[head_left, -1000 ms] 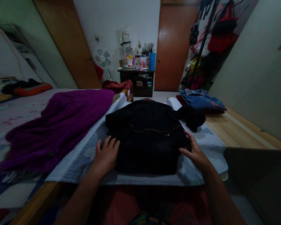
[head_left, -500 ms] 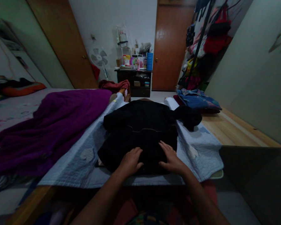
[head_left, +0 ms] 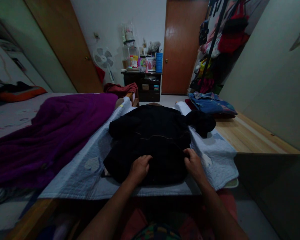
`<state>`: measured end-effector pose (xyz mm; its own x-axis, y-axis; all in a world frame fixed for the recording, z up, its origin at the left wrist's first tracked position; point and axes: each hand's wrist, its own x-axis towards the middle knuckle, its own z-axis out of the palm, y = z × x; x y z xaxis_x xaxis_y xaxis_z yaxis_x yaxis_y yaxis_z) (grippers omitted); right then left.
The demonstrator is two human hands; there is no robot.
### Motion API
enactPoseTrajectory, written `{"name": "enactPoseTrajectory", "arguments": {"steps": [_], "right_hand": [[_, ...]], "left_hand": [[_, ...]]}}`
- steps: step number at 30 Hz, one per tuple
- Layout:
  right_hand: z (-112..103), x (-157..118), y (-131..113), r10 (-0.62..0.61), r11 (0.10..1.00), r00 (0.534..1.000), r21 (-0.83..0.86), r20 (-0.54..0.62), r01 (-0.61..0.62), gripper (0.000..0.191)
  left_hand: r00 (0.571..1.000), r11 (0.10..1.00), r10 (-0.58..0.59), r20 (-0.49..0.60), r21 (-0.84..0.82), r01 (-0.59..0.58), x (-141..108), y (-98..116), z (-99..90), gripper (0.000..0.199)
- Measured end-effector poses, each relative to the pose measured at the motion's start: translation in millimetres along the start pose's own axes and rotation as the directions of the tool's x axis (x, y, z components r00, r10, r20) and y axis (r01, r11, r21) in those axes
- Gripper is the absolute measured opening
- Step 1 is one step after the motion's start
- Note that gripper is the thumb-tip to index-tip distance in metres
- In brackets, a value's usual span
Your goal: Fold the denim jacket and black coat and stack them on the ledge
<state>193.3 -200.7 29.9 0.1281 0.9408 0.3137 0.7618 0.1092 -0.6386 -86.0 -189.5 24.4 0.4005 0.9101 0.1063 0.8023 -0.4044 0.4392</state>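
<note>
A black garment lies spread on a light blue quilted cloth, with one sleeve bunched out to the right. My left hand rests on the lower middle of the garment, its fingers curled together against the dark fabric; whether they pinch any of it is hard to make out. At the garment's right edge is my right hand, thumb and fingers closed on the black cloth.
A purple blanket covers the bed on the left. Folded denim sits on the wooden board at the right. Farther back stand a white fan and a dark cabinet.
My right hand has moved right, from lying spread on the garment to closing at its right edge. My left hand's fingers have drawn together in nearly the same place.
</note>
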Motion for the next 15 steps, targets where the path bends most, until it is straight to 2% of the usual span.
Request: {"name": "enactPoseTrajectory", "arguments": {"steps": [3,6,10,13,15], "right_hand": [[-21,-5,8,0.086,0.996,0.992,0.016,-0.088,-0.084,0.03],[-34,-12,13,0.121,0.993,0.991,-0.002,-0.061,-0.121,0.031],[-40,-15,7,0.138,0.989,0.99,-0.055,0.041,-0.136,0.03],[-39,-10,-1,0.102,0.986,0.994,-0.129,-0.023,-0.104,0.035],[-37,-6,-4,0.056,0.984,0.996,-0.164,-0.071,-0.068,0.035]], "left_hand": [[0.997,0.978,-0.027,-0.065,-0.206,0.013,-2,-6,-5.4,0.035],[0.993,0.959,-0.056,-0.109,-0.284,0.023,-6,-5,-11.1,0.028],[0.998,0.974,0.037,-0.043,-0.22,-0.046,-13,1,-10.5,0.019],[0.993,0.986,0.097,0.063,-0.145,-0.087,-18,6,-9.2,0.021],[0.988,0.99,0.111,0.103,-0.094,-0.102,-21,11,-10.7,0.032]]}}
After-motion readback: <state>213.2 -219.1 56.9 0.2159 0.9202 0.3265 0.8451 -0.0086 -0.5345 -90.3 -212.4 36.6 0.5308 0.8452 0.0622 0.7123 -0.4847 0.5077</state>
